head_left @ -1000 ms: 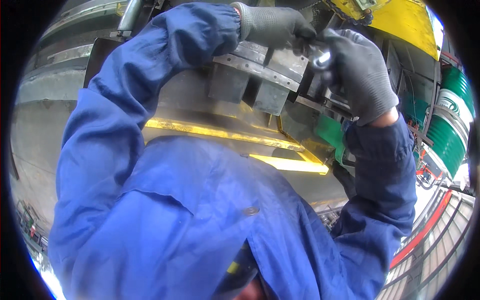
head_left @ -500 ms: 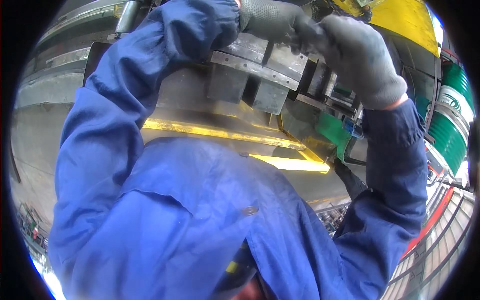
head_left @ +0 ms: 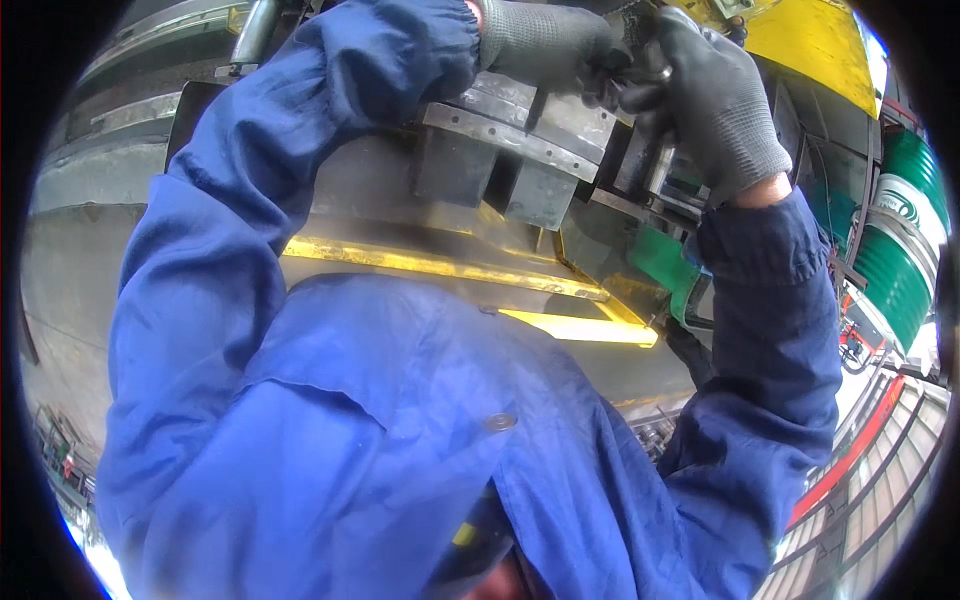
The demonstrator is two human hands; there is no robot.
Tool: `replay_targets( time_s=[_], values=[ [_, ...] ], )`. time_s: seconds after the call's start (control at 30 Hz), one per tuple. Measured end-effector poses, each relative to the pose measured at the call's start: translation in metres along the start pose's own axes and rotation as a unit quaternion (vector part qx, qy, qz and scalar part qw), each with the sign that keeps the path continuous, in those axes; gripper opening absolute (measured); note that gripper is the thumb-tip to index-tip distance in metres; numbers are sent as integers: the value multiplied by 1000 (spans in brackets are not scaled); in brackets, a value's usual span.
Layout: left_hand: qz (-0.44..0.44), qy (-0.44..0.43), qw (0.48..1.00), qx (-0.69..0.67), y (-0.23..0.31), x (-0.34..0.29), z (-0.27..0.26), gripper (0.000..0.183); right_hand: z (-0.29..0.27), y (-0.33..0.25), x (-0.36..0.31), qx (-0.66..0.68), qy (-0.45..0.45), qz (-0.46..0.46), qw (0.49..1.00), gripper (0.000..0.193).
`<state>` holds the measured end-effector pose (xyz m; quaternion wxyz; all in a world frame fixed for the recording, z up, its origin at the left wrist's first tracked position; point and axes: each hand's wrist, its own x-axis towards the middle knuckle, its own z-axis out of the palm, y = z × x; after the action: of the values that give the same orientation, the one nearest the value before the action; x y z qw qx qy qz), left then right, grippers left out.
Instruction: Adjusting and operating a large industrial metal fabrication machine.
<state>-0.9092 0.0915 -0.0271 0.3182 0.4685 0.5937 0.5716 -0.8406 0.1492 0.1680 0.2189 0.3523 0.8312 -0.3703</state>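
Note:
My left hand [head_left: 550, 48], in a dark grey knit glove, reaches over a metal fixture from the upper left with its fingers curled inward. Close against its fingertips is my right hand [head_left: 712, 105], gloved the same way, thumb and fingers bent together. A small shiny metal end shows at the right fingers; what it belongs to is hidden by the gloves. Just below the hands lies the fixture's steel bar [head_left: 515, 140] with a row of holes. Two grey metal blocks stand under it, the right block [head_left: 541, 192] apart from the left block [head_left: 455, 168].
A yellow metal frame [head_left: 440, 265] runs between my body and the fixture. Right of it hangs a green sheet piece [head_left: 665, 262]. A yellow panel [head_left: 815, 45] stands at the upper right, with a green and white drum [head_left: 905, 250] at the far right.
My right hand has turned and drawn slightly left and down, from showing its pale back to its dark side. A shiny metal end now shows at its fingers. My left hand has barely moved.

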Motion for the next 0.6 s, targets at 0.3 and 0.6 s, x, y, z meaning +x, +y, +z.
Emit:
replay_targets(
  time_s=[0.3, 0.6],
  values=[
    [3, 103, 984, -144, 28, -31, 9, 11, -7, 44, 9, 240, -73, -87, 964, 36],
    [-12, 59, 992, -111, 29, -14, 9, 9, -50, 53, 38, -405, 91, -606, 679, 24]
  ],
)
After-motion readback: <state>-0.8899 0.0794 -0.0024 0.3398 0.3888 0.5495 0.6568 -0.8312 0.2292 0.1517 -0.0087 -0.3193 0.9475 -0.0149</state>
